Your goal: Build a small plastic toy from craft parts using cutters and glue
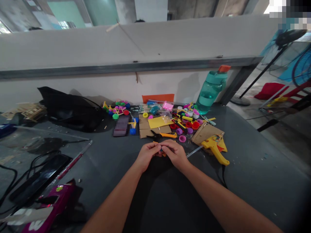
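Observation:
My left hand [146, 156] and my right hand [177, 154] meet at the table's middle, fingertips pinched together on a small piece [161, 149] with blue and orange showing. The fingers cover most of it, so its kind is unclear. Just beyond my hands lie cutting pliers [168, 135] with orange-yellow handles and dark jaws. A purple bottle cap [182, 138] rests behind my right hand. To the right, a yellow hot glue gun [215, 151] with a clear glue stick lies against a cardboard piece [200, 132]. Yellow paper [159, 122] lies on flat cardboard [143, 129] behind the pliers.
A teal water bottle [208, 94] stands at the back right near several loose caps. A phone [120, 126] and a black bag [73, 111] lie to the left. At the front left are a magenta power strip [60, 197] and cables. A low wall [102, 48] borders the back.

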Demonstrator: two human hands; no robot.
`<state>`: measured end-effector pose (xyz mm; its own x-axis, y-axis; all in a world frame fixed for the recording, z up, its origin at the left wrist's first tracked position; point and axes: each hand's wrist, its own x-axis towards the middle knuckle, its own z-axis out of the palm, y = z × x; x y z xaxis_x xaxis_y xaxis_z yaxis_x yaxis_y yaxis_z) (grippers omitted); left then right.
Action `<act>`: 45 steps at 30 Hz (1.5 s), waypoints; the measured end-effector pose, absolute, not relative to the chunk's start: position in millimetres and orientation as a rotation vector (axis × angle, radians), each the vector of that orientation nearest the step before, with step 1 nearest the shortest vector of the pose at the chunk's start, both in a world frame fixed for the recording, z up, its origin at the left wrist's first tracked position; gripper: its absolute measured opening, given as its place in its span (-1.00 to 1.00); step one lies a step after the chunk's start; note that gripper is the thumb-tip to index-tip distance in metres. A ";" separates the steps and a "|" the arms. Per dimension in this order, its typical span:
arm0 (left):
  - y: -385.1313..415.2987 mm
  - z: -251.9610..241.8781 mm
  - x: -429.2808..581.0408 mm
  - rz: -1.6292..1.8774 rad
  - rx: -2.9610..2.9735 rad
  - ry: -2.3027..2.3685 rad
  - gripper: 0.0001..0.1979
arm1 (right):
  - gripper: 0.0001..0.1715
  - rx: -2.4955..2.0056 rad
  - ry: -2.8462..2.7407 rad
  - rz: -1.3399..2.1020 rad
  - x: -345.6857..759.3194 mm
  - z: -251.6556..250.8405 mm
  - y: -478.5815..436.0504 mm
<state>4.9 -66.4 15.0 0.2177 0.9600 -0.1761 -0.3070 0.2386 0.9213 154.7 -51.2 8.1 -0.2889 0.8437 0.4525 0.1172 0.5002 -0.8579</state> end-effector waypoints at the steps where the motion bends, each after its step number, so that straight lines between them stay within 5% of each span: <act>1: -66.3 14.2 4.8 1.061 0.902 0.926 -0.82 | -0.80 -0.818 -1.723 0.907 154.6 8.0 -51.3; 21: -65.2 11.3 7.1 1.164 0.792 0.962 -0.70 | -0.76 -0.954 -1.736 0.613 153.2 10.2 -57.7; 45: -65.9 15.2 6.6 1.127 0.854 0.957 -0.80 | -0.79 -1.030 -1.674 0.707 152.8 6.6 -56.1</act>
